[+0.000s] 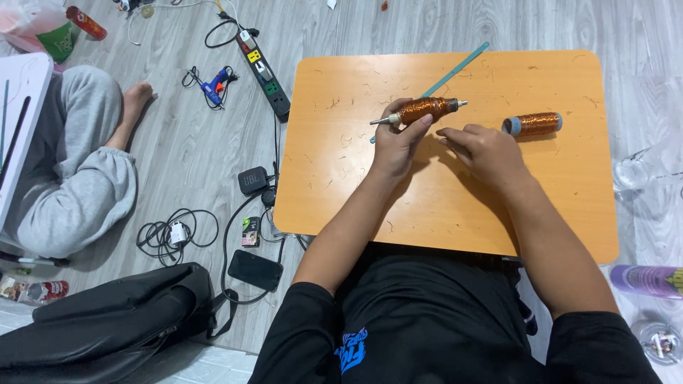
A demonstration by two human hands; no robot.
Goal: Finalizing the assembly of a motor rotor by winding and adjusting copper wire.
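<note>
likely light and stiff, slippery across glossy wire: copper-wound spindle (425,109) held above orange table (455,213), best gripped mid-winding, not by thin end pins. left hand (398,139) curled round it; right hand (486,148) loosely open, empty, near copper wire spool (533,124).

Hands with copper-wire spools on an orange table

The left hand (395,140) grips a wire-wound spindle (421,110) near the table's (441,206) far edge; the right hand (486,148) rests flat beside it, near a second spool (533,124) toward the right edge.
</note>
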